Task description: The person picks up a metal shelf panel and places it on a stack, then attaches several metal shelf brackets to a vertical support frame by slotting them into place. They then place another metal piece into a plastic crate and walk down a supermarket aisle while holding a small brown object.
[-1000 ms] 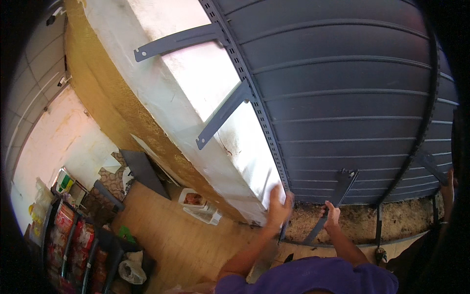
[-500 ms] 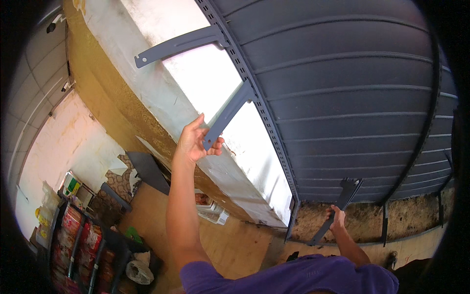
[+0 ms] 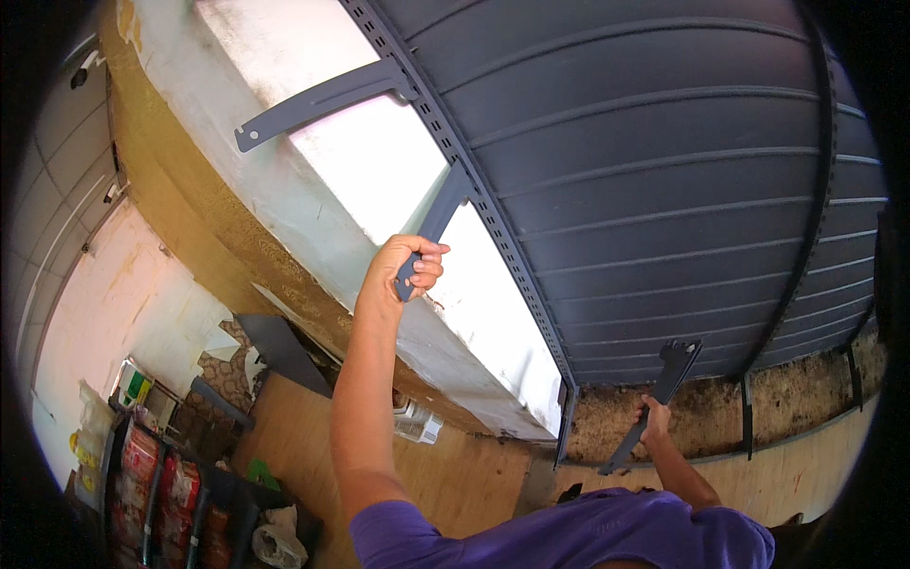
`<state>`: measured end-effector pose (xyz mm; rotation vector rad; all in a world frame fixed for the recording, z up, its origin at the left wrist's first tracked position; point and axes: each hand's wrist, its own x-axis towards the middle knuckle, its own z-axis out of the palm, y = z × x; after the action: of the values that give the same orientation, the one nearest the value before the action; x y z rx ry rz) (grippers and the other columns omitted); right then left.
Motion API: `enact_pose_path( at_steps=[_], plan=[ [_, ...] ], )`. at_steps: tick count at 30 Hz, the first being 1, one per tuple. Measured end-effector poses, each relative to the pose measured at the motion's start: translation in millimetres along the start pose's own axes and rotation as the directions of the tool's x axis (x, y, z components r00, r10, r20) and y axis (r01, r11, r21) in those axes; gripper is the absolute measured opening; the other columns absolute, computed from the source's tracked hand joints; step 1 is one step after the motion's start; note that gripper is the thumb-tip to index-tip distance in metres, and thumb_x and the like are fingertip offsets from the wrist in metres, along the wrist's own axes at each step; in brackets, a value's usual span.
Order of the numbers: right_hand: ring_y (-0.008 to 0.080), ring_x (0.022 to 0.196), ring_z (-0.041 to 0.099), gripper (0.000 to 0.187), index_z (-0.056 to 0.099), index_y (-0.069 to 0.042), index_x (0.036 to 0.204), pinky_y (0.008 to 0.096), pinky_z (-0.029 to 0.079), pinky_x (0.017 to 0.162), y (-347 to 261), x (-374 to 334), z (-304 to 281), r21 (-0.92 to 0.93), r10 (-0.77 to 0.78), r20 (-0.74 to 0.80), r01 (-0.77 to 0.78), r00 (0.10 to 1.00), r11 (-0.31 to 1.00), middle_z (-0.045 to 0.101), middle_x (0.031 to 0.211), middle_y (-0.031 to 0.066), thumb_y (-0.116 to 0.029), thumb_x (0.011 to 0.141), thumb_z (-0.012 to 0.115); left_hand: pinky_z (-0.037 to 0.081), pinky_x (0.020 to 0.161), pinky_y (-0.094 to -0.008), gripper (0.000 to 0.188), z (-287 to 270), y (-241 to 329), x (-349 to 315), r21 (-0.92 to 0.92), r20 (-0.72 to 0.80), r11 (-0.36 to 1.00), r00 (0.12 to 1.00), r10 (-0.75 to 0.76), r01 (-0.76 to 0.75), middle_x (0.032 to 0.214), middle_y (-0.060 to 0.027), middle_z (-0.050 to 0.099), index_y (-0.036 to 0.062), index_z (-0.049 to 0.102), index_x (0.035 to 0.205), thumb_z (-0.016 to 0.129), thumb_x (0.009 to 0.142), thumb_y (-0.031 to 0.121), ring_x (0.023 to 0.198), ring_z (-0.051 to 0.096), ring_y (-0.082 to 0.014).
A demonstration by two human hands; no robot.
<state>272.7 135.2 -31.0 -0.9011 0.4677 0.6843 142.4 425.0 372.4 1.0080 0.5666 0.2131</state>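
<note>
My left hand is wrapped round the outer end of a dark grey shelf bracket. The inner end of that bracket meets a slotted upright on the edge of the dark ribbed panel. Farther up the same upright, another shelf bracket sticks out over the white wall. Low on the right, my right hand grips loose grey brackets, which look stacked together and point up toward the panel.
Dark ribbed back panels fill the right, with a second upright on them. A pale wall column runs beside the first upright. At lower left, a rack of red packages and a plastic bag stand on the wooden floor.
My left fingers have closed round the bracket's end, where before they were spread beside it. The view has shifted slightly; my right hand still holds the loose brackets.
</note>
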Motion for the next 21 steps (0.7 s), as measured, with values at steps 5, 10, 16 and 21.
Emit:
enact_pose_path(
  at_steps=[5,10,16,21],
  plan=[
    [0.0144,0.04,0.035,0.016,0.039,-0.003,0.061,0.0288,0.03,0.036,-1,-2,2,-0.009,-0.013,-0.031,0.012,0.999,1.0,0.039,0.051,0.0066,-0.006,0.072,0.049,0.022,0.026,-0.0174,0.022,7,1,-5,-0.033,-0.03,0.997,0.997,0.068,-0.069,0.05,-0.0022,0.03,-0.0085,0.033,0.084,0.035,0.063,-0.005,0.034,0.03,-0.0071],
    [0.0144,0.04,0.036,0.019,0.039,-0.003,0.056,0.0286,0.03,0.036,0,6,-6,-0.065,-0.057,-0.008,0.057,0.998,0.996,0.039,0.05,0.0065,-0.007,0.071,0.05,0.023,0.026,-0.017,0.022,3,-2,-13,-0.035,0.039,0.999,0.999,0.031,-0.029,0.05,-0.0028,0.032,-0.0083,0.033,0.086,0.036,0.065,-0.004,0.034,0.03,-0.0065],
    [0.0146,0.04,0.037,0.019,0.039,-0.003,0.057,0.0286,0.031,0.036,-2,3,-4,-0.105,-0.074,0.016,0.075,0.997,0.992,0.04,0.05,0.0067,-0.008,0.07,0.051,0.022,0.026,-0.0165,0.02,14,-6,-11,0.018,-0.053,0.996,0.995,0.088,-0.087,0.052,-0.0031,0.034,-0.0075,0.033,0.086,0.038,0.067,-0.003,0.035,0.03,-0.0058],
    [0.0149,0.041,0.038,0.016,0.04,-0.003,0.06,0.0287,0.031,0.036,-4,5,-6,-0.096,-0.043,0.035,0.047,0.998,0.994,0.04,0.05,0.0065,-0.008,0.07,0.051,0.02,0.027,-0.0172,0.014,30,-28,-2,0.126,-0.12,0.983,0.982,0.146,-0.131,0.05,-0.0008,0.032,-0.004,0.035,0.081,0.04,0.068,-0.002,0.035,0.029,-0.0052]
  ],
)
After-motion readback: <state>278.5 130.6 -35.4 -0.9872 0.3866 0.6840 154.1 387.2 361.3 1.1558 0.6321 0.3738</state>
